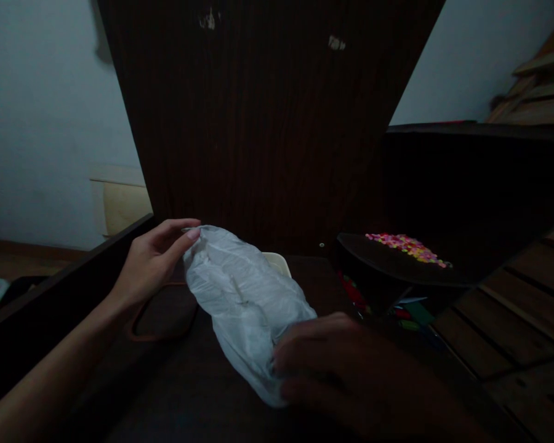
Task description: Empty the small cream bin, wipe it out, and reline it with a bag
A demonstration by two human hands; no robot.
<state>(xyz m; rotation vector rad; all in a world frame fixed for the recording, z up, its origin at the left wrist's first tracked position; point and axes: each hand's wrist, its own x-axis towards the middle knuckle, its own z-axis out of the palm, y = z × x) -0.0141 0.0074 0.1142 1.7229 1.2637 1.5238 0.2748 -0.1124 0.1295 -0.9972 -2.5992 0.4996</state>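
A crumpled white plastic bag point(242, 295) stretches between my two hands above a dark wooden surface. At its upper left end, my left hand point(159, 252) pinches the edge between thumb and fingers. The lower right end is gripped by my right hand point(332, 363), which is dim and a little blurred. Whether anything lies inside the bag cannot be made out. Partly hidden behind the bag is a cream-coloured container point(279, 263). Below my left wrist, a flat rounded frame with a brown rim point(161, 337) rests on the surface.
A tall dark wooden panel point(258, 123) rises behind the surface. To the right, a dark shelf point(360, 249) carries a heap of pink and yellow beads or pieces point(409, 247), with small coloured items beneath it. A raised dark edge point(69, 277) runs along the left. Wooden slats point(526, 314) show at far right.
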